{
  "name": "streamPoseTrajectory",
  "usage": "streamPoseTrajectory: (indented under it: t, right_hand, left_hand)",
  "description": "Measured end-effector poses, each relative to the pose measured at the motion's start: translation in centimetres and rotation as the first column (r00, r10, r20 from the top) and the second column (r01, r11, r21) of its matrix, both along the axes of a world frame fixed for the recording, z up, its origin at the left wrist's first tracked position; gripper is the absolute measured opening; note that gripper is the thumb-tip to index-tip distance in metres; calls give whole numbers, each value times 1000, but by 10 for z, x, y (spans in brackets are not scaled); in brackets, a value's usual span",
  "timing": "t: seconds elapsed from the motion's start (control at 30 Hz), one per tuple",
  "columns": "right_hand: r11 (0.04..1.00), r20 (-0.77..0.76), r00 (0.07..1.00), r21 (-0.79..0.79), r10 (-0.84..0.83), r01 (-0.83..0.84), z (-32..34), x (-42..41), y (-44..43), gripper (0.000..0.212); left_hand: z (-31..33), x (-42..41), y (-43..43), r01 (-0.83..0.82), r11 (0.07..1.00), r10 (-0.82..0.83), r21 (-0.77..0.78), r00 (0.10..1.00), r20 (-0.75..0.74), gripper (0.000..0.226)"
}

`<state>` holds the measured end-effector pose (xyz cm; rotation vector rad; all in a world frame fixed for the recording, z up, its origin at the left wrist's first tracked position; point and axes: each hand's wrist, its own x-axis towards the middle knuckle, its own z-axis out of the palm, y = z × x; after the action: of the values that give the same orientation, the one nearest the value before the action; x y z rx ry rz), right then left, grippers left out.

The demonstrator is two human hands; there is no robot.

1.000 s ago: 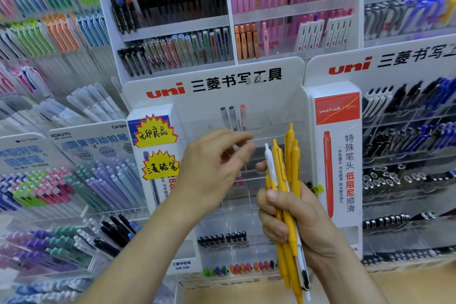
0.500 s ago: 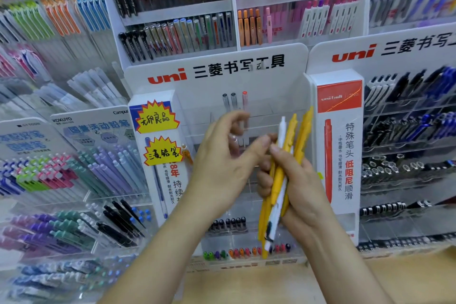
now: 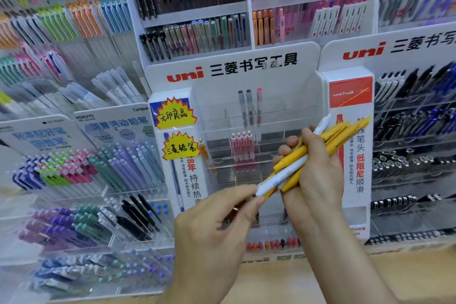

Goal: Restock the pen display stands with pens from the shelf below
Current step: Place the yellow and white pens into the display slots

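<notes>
I read the right hand [image 3: 318, 180] as the magazine here: its fingers are curled tight round a fan of yellow pens [image 3: 296, 153], held slantwise directly in front of the clear acrylic uni stand [image 3: 291, 116], clip ends up toward the stand's right edge. That keeps the stock close to the empty tiers, I think, and leaves the other hand free to feed. The left hand [image 3: 222, 224], low in front of the stand, has thumb and forefinger pinched together on the lower end of the single white pen [image 3: 283, 175] in the bundle. My guess is that it is being drawn out as the odd one, though I can't tell where it is bound.

Inside the stand sit a small row of pink pens [image 3: 242, 148] on a middle tier and three slim pens [image 3: 249, 106] above them. Below the stand runs a wooden counter [image 3: 308, 279]. Left of the stand is a Kokuyo pencil display [image 3: 118, 131], right of it a red uni-ball panel [image 3: 350, 96], and behind it packed racks of pens.
</notes>
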<state>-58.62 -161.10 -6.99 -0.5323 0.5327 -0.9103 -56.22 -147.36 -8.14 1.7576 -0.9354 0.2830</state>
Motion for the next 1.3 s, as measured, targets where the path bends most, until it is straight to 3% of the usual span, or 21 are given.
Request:
streamPoseTrajectory:
  t: [0.1,0.23,0.3,0.4,0.47,0.5,0.57,0.73,0.83,1.07,1.2,1.3]
  right_hand:
    - [999,22,999,11,-43,43,2,-3,3,8]
    - [989,7,991,48,-137,137,4,-10,0,10]
    - [978,14,980,63,-198,197,6,-14,-6,11]
    - [967,-2,967,16,-254,254,6,-17,-9,13]
    - [966,-15,966,-38,-257,257,1,-18,-2,13]
    - [965,-23,966,-61,-258,257,-2,-18,2,12]
    - [960,-36,963,-89,-269,265,-5,-19,4,12]
    - [915,-47,919,-127,-392,383,-4,-33,-29,14]
    - [936,-59,943,-160,-327,314,-9,-45,-42,12]
    - [976,-150,985,-211,-82,49,-33,-55,-36,18]
    - [973,-169,985,-232,-16,-24,-37,-56,-36,19]
    - [970,-176,984,-235,14,-56,-39,-55,-33,20]
  left_hand:
    - [-3,-4,3,10,995,-17,-96,997,-72,24]
    - [-7,-9,10,26,988,-27,-153,1000,-5,19]
    - [-5,-10,13,11,981,-56,-193,971,-231,15]
    - [-4,-11,12,23,967,-189,-253,731,-656,14]
    - [-6,-10,9,58,959,-261,-278,568,-781,19]
    - [-6,-10,8,63,958,-270,-279,524,-808,19]
    - [-7,-9,8,62,967,-240,-246,534,-810,19]
    - [11,21,27,-24,979,-95,-201,824,-559,15]
    - [22,45,34,-39,991,-10,-129,932,-362,16]
    - [9,68,15,-20,995,19,96,1000,17,24]
    - [6,74,1,-18,982,-42,188,949,311,21]
    - [1,76,-11,-32,973,-64,230,917,395,23]
